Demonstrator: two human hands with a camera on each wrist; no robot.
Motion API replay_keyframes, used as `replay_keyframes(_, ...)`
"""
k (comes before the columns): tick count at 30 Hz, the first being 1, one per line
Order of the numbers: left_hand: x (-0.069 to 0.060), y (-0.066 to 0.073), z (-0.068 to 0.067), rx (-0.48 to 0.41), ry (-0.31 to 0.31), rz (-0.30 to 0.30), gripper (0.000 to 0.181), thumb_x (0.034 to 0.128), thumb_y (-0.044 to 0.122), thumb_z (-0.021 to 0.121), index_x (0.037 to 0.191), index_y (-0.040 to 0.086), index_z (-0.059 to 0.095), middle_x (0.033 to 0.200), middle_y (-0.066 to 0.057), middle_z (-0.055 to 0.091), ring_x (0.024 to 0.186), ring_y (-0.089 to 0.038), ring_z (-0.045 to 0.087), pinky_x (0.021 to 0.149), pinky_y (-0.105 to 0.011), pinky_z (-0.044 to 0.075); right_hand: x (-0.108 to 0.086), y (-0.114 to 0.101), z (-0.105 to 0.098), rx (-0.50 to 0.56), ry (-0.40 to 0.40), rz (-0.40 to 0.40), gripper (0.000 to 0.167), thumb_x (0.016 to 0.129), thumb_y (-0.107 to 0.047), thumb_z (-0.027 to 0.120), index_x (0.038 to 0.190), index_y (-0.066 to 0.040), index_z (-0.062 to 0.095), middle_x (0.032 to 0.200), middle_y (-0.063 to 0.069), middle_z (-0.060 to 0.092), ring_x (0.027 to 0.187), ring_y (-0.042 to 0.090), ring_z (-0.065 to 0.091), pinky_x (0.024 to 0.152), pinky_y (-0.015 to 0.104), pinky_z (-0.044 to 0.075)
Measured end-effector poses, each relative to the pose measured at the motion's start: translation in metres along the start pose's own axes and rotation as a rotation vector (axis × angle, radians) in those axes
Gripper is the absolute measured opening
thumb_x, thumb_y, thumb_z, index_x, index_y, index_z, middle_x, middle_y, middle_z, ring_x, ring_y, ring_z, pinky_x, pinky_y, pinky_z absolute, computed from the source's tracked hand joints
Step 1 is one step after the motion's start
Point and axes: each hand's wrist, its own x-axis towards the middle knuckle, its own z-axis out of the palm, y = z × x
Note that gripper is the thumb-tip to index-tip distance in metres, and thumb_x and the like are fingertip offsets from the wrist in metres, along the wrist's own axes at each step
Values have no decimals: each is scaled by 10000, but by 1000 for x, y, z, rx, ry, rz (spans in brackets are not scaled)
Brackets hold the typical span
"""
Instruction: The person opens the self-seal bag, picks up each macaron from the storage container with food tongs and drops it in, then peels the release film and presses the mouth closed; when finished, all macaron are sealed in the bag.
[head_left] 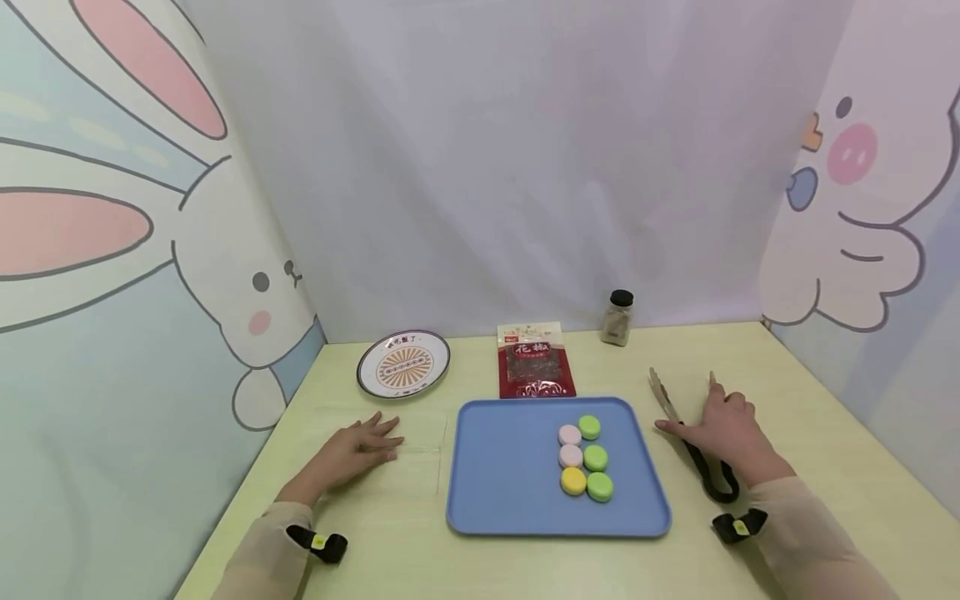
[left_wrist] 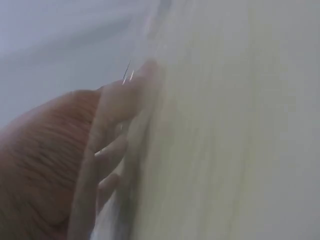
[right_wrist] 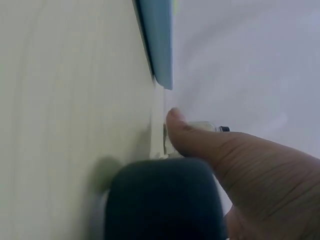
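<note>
Black-handled metal tongs [head_left: 705, 471] lie spread apart at the right of the table. My right hand [head_left: 731, 429] is over them, thumb stretched across the left arm, fingers by the right arm; firm contact cannot be made out. In the right wrist view, the thumb of my right hand [right_wrist: 240, 160] extends beside a large dark shape. My left hand [head_left: 348, 454] is low at the table's left with fingers spread, at a clear sheet [head_left: 420, 450]. The left wrist view is blurred, with see-through film [left_wrist: 107, 125] in front of my left hand [left_wrist: 50, 150].
Between the hands sits a blue tray [head_left: 510, 467] with several green, pink and yellow round pieces [head_left: 573, 481]. Behind it are a patterned plate [head_left: 403, 364], a red spice packet [head_left: 536, 362] and a black-capped jar [head_left: 617, 321]. Cloth walls enclose the table's back and sides.
</note>
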Motion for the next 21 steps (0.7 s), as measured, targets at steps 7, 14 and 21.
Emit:
replay_keyframes(7, -1, -2, 1, -71, 26, -20, 280, 996, 375, 629, 1236, 273, 732, 1492, 31, 509, 1483, -342, 279, 1214, -601, 118, 2, 5, 1, 15, -28, 8, 1112, 796, -668, 724, 1169, 305, 336, 920, 442, 464, 828, 581, 550, 712, 637, 494)
replay_keyframes(14, 0, 7, -1, -45, 59, -71, 295, 1016, 375, 603, 1263, 264, 720, 1439, 5, 569, 1420, -298, 419, 1205, -568, 219, 7, 10, 8, 23, -25, -29, 1099, 822, -643, 715, 1244, 298, 336, 998, 459, 482, 893, 591, 550, 741, 644, 494)
replay_keyframes(21, 10, 21, -4, 4, 304, -128, 101, 966, 250, 703, 982, 209, 793, 975, 68, 756, 929, -156, 705, 820, -392, 585, 9, 12, 10, 93, -25, -61, 829, 899, -443, 694, 1198, 268, 390, 911, 354, 577, 764, 432, 618, 630, 550, 519)
